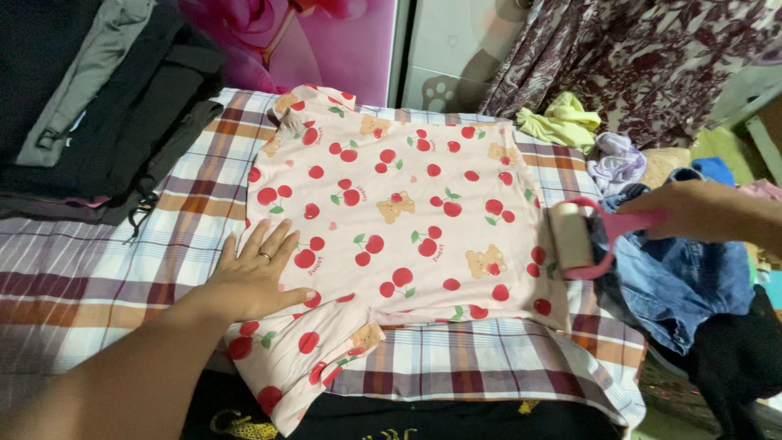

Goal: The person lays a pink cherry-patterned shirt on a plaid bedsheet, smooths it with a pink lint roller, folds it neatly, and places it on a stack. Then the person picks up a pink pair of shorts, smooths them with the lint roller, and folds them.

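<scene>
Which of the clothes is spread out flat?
The pink cherry-print shirt, laid flat on the plaid sheet under the left hand. The dark stack is folded, and the denim and yellow garment lie crumpled.

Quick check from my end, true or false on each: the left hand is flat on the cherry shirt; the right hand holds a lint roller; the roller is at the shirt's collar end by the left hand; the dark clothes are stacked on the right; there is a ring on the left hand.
1. The left hand lies flat on the shirt. True.
2. The right hand holds a pink lint roller. True.
3. The roller sits at the shirt's edge by the left hand. False: it is at the opposite edge, near the right hand.
4. The dark clothes are stacked on the right. False: they are at the upper left.
5. The left hand wears a ring. True.
</scene>
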